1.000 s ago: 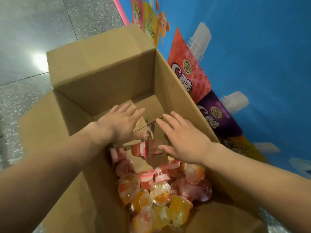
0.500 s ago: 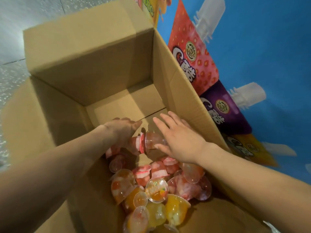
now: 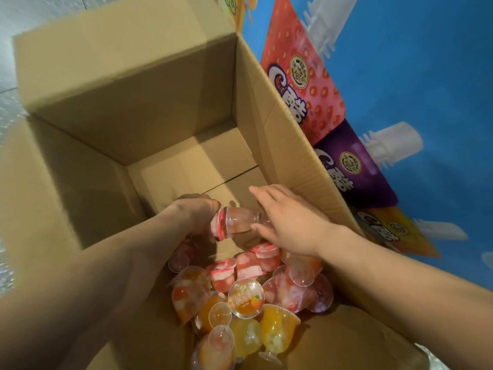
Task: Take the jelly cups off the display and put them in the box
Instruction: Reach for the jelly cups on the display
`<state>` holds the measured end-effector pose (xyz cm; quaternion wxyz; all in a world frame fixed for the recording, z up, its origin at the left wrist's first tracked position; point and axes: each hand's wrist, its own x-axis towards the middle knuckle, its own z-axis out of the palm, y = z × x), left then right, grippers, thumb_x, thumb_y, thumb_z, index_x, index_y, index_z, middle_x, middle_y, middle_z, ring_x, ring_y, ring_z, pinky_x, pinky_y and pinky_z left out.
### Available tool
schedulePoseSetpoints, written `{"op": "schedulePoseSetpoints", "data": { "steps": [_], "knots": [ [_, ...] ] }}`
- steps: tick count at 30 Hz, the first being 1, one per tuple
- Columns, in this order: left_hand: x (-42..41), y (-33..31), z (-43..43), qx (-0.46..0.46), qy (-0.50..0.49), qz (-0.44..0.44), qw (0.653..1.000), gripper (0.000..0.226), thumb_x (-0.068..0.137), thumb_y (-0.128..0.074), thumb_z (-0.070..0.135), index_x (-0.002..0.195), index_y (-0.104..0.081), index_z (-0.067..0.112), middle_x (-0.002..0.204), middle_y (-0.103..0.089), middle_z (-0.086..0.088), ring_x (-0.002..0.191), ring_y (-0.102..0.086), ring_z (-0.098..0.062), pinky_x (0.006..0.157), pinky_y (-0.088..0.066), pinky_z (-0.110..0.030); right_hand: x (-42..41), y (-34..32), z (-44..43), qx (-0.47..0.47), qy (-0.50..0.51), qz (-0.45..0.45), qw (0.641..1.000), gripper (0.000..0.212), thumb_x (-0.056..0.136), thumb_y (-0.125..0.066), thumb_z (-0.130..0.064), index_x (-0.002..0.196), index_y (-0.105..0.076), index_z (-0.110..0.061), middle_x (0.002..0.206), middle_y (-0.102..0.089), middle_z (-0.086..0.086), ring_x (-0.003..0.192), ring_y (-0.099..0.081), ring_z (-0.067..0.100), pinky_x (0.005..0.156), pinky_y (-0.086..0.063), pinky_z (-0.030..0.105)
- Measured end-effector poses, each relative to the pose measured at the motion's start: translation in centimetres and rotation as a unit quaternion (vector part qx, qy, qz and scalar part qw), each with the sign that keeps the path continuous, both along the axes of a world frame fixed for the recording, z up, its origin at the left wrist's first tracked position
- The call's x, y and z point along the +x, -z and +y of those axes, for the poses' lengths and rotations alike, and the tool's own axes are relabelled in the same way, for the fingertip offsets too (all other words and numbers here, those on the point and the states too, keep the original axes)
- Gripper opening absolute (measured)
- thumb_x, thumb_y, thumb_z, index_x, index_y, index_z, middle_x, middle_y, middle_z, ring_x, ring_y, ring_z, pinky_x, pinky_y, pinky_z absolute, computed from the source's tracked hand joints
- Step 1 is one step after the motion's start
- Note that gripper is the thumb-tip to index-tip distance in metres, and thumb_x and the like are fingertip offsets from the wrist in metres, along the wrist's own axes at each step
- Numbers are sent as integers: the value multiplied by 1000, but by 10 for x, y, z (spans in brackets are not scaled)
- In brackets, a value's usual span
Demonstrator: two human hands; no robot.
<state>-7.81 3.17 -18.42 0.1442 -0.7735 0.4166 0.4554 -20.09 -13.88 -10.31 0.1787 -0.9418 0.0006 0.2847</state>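
Lying on its side inside the open brown cardboard box (image 3: pixel 170 108), a clear plastic jelly cup with pink filling and a red-and-white lid (image 3: pixel 234 222) is held between both hands. The lid end is gripped by the curled left hand (image 3: pixel 196 212), while the foot end is touched by the flat, spread right hand (image 3: pixel 290 222). Below them, a heap of pink, orange and yellow jelly cups (image 3: pixel 248 297) is piled at the near end of the box floor. A blue display panel with printed pouches (image 3: pixel 400 102) is seen just beside the box's right wall.
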Motion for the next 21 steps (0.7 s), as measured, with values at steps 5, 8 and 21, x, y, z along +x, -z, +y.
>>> {"op": "schedulePoseSetpoints", "data": {
  "steps": [5, 8, 21],
  "knots": [
    [-4, 5, -3, -32, -32, 20, 999, 52, 84, -75, 45, 122, -56, 15, 106, -65, -1, 85, -57, -13, 66, -46, -21, -10, -2, -7, 23, 25, -33, 999, 64, 99, -54, -36, 153, -29, -13, 139, -53, 7, 133, -41, 25, 110, -38, 42],
    [1, -2, -4, -40, -52, 23, 998, 48, 78, -81, 39, 114, -61, 13, 95, -66, 0, 83, -64, -18, 73, -56, -31, -15, -3, -9, 44, 38, -56, 997, 58, 99, -56, -34, 150, -37, -13, 126, -60, 7, 123, -49, 25, 106, -42, 42],
    [32, -72, 22, -123, -130, 14, 984, 60, 52, -95, 43, 99, -61, 28, 90, -67, 8, 80, -63, -13, 69, -57, -32, -23, -15, -3, 46, 50, -27, 997, 53, 99, -58, -33, 146, -43, -15, 128, -61, 7, 116, -57, 22, 98, -40, 27]
  ]
}}
